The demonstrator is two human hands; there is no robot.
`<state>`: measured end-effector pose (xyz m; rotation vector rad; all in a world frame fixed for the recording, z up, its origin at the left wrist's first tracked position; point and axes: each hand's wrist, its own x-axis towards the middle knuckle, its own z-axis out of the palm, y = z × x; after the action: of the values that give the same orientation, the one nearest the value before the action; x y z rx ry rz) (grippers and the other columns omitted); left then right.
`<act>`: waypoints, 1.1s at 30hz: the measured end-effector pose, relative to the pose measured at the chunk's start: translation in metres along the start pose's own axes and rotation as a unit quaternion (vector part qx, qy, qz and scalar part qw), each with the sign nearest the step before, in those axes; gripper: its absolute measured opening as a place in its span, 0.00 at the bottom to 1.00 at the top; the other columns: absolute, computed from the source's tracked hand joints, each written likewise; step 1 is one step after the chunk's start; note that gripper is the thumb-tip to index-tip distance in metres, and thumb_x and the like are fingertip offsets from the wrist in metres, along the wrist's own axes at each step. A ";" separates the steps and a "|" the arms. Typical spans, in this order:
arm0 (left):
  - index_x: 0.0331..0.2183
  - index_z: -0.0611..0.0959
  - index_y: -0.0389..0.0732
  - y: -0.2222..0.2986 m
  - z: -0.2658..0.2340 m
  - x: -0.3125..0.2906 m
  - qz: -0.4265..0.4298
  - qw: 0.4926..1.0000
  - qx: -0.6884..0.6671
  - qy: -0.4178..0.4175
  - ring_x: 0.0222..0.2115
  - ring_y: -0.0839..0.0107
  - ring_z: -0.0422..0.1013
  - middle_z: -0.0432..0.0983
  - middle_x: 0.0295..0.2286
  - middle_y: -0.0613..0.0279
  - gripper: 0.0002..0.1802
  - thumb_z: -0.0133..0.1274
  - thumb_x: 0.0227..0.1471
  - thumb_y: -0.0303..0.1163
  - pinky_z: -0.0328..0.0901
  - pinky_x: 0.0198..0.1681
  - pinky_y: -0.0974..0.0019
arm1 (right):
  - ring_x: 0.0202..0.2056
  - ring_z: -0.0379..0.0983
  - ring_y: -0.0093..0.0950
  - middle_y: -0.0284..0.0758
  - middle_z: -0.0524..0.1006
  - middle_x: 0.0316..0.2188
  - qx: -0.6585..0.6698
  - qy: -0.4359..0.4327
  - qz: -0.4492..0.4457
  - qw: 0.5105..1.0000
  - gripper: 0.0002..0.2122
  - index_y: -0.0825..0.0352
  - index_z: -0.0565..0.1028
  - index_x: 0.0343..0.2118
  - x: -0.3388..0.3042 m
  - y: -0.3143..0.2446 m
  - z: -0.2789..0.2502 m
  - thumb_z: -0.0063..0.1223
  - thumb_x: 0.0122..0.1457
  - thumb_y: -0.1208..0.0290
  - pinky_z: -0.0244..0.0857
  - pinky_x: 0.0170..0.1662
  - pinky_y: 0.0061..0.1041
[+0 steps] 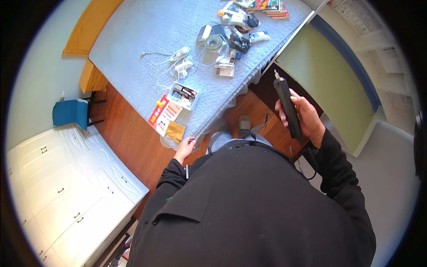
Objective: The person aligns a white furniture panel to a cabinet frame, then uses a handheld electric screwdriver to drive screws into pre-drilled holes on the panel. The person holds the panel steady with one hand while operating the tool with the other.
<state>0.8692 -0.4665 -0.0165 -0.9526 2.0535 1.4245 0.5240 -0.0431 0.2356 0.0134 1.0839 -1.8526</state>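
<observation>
My right hand (307,116) is wrapped round a black electric screwdriver (288,104), raised with its metal tip pointing up and away from me. My left hand (185,148) is by the near corner of the bed, its fingers pinched together; whatever may be between them is too small to name. Close to that hand, a folded yellow-brown cloth (175,131) lies on the bed's corner. Beside the cloth is a red and white booklet (163,116) with a small yellow object (159,103) on it. A white bin (192,105) of small dark items stands just beyond.
White power strips with cords (181,66) lie on the quilted bed (129,53). Farther back are a roll of clear tape (214,42), small boxes and stacked books (278,11). A green-topped desk (324,80) stands right, white cabinets (66,187) left, with a blue chair (71,113) behind them.
</observation>
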 end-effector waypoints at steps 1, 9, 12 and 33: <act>0.53 0.79 0.35 -0.004 0.002 -0.001 -0.019 1.000 -0.023 -0.002 0.31 0.71 0.79 0.82 0.37 0.56 0.21 0.54 0.64 0.38 0.72 0.36 0.66 | 0.37 0.78 0.26 0.42 0.78 0.44 -0.023 -0.020 -0.018 0.999 0.28 0.68 0.57 0.68 0.000 -0.001 0.003 0.40 0.69 0.61 0.77 0.39 0.25; 0.52 0.80 0.35 -0.067 0.010 -0.043 -0.076 0.997 0.017 -0.005 0.30 0.70 0.80 0.83 0.38 0.55 0.22 0.55 0.63 0.40 0.73 0.37 0.65 | 0.36 0.80 0.25 0.42 0.77 0.46 -0.136 -0.009 -0.040 0.990 0.32 0.67 0.55 0.70 0.003 -0.003 0.021 0.54 0.67 0.65 0.76 0.37 0.24; 0.52 0.80 0.34 -0.082 0.012 -0.059 -0.108 0.994 0.027 -0.004 0.30 0.69 0.80 0.83 0.38 0.55 0.22 0.54 0.63 0.40 0.73 0.37 0.64 | 0.29 0.78 0.24 0.41 0.77 0.42 -0.143 -0.032 0.002 0.989 0.32 0.68 0.54 0.70 0.004 -0.005 0.022 0.52 0.67 0.64 0.73 0.29 0.20; 0.52 0.80 0.36 -0.060 0.042 -0.055 -0.104 0.994 -0.027 0.007 0.32 0.67 0.80 0.82 0.38 0.55 0.23 0.54 0.63 0.41 0.74 0.39 0.63 | 0.23 0.74 0.21 0.40 0.76 0.35 -0.152 -0.049 0.013 0.987 0.26 0.66 0.59 0.67 0.018 0.006 0.027 0.45 0.68 0.63 0.69 0.26 0.18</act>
<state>0.9499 -0.4254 -0.0298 -1.1656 1.8715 1.3719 0.5295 -0.0755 0.2398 -0.2389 1.2797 -1.6300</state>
